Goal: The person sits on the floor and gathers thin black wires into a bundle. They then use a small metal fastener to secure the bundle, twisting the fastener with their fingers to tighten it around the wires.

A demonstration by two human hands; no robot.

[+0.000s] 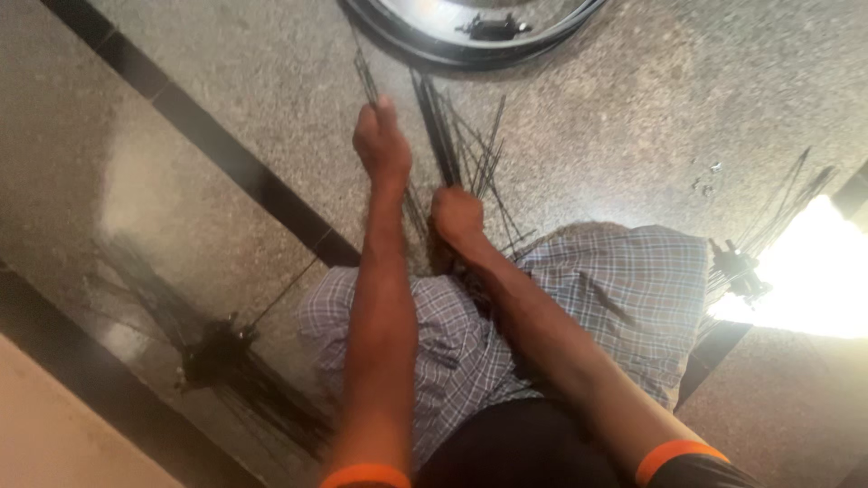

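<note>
Seen from above, a person sits on a speckled grey-brown polished stone floor [226, 108], legs covered by a blue-and-white checked cloth [624, 289]. Both bare forearms, each ending in an orange-banded dark sleeve, stretch forward and away from the body.

The thing being handled is a bundle of thin black metal spokes [457, 136]. Its long axis runs nearly straight away from the person, fanning out slightly at the far end, where the tips come close to a black-tyred wheel with a shiny silver rim [470, 41] at the top edge of the view.

The right hand [457, 217] is closed in a fist around the near end of the bundle, just ahead of the lap. The left hand [382, 145] reaches farther out, fingers curled closed; it appears to pinch one or a few spokes drawn to the left of the main bundle, though blur hides the exact grip. So the right hand is nearer the body and anchors the bundle, while the left hand works farther along it.

A wide black inlaid stripe [226, 167] crosses the floor diagonally to the left. Beyond it lies a dark hub with loose spokes [212, 352]; another dark spoked cluster [741, 267] sits at the right beside a glaring sunlit patch. Bare floor lies open left and right of the bundle; ahead, the wheel limits room.
</note>
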